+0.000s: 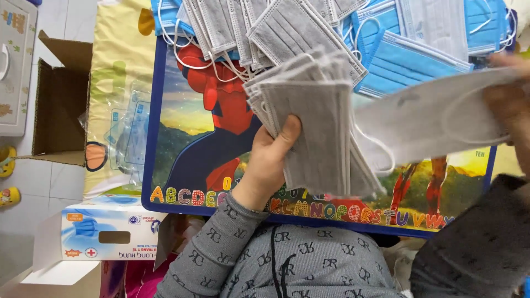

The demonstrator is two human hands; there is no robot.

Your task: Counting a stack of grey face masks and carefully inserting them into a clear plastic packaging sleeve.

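My left hand (269, 160) grips a fanned stack of grey face masks (314, 127), thumb across the front, held above a colourful picture board (182, 138). My right hand (510, 99) at the right edge holds a single grey mask (419, 118), blurred, next to the stack, its ear loop hanging. More grey masks (265, 25) and blue masks (408, 58) lie in a loose pile along the far side of the board.
An open cardboard box (61, 105) stands at the left on the tiled floor. A white and blue mask carton (105, 232) lies at the lower left. Clear plastic sleeves (124, 138) rest on a yellow sheet beside the board.
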